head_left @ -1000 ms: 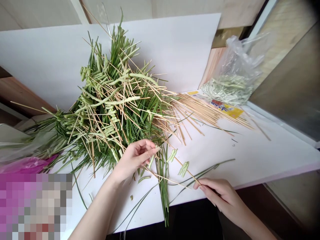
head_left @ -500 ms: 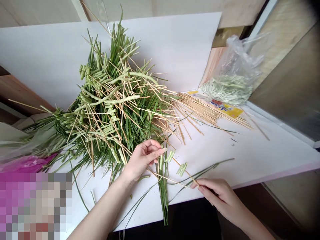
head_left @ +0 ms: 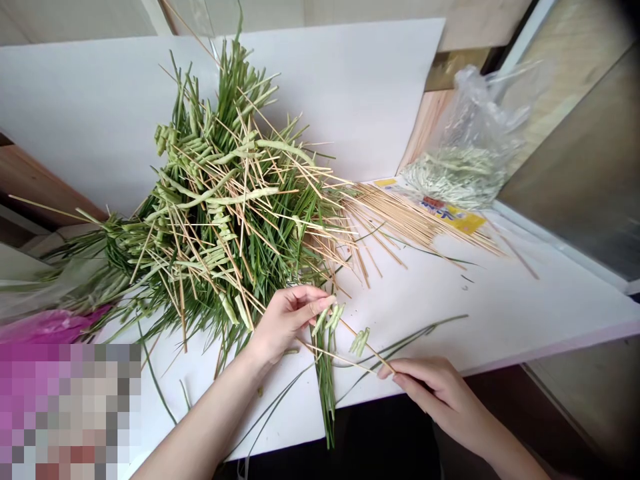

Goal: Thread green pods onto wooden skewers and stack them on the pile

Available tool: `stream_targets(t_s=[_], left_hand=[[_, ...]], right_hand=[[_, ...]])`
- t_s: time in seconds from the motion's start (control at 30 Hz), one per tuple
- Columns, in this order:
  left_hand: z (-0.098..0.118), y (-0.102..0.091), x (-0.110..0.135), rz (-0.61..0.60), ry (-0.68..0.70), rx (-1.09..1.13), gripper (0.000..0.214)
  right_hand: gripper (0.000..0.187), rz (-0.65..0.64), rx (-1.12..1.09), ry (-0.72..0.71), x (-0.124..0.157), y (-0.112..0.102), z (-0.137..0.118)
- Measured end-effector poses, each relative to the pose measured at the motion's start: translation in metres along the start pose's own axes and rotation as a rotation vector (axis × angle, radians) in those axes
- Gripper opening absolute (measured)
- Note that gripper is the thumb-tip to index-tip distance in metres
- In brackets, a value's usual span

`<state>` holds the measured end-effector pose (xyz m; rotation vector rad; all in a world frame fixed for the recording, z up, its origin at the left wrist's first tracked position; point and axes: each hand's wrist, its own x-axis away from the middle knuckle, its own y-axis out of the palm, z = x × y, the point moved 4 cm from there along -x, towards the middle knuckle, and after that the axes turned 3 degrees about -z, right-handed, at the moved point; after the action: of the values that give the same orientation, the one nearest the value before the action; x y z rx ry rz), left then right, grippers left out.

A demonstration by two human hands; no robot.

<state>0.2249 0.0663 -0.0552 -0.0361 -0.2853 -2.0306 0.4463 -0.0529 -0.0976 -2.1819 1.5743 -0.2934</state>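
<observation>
My right hand (head_left: 433, 387) pinches a thin wooden skewer (head_left: 376, 354) near its lower end. Short pieces of green bean (head_left: 360, 341) are threaded across it in small groups. At the skewer's far end, my left hand (head_left: 293, 320) has thumb and forefinger closed on a bean piece (head_left: 320, 321); the skewer's tip is hidden there. A second thin stick (head_left: 340, 357) runs below, reaching my right fingertips; whether they hold it I cannot tell. Beneath my left hand, long green stalks (head_left: 326, 393) hang over the table's front edge.
A big heap of green stalks (head_left: 280, 233), beans and skewers rises at left centre on the white table (head_left: 530, 307). Loose skewers (head_left: 400, 217) fan out to the right, beside a clear bag (head_left: 465, 173) of pale green pieces. Pink plastic (head_left: 50, 327) lies left; the lower-left corner is pixelated.
The bean piece at my left fingers now sits tilted close beside the threaded group at the skewer's far end. My right hand has shifted slightly left with the skewer.
</observation>
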Motion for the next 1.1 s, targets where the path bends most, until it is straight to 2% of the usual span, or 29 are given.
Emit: stream_targets(t_s=[0.27,0.43,0.57,0.8,1.1], left_hand=[[-0.0022,0.0016,-0.0001,0.011,0.053,-0.047,0.022],[-0.0048,0.0001,0.002,0.027,0.006,-0.086,0.029],[-0.0037,-0.0005,0.0044,-0.015,-0.034,-0.116,0.036],[-0.0038,-0.0038,0.006,-0.081,-0.051,-0.033,0.032],[-0.001,-0.0072,0.004,-0.022,-0.048,0.041,0.028]], right_hand=[[0.038,-0.007,-0.003,0.014,0.0022,0.0008,0.0026],[0.036,-0.011,-0.026,0.02,0.0018,0.0008,0.0029],[0.035,-0.005,-0.047,0.036,0.0012,0.0007,0.0023],[0.03,0.006,-0.096,0.027,0.0019,0.0,0.0013],[0.028,0.01,-0.089,0.005,0.0026,-0.0011,0.001]])
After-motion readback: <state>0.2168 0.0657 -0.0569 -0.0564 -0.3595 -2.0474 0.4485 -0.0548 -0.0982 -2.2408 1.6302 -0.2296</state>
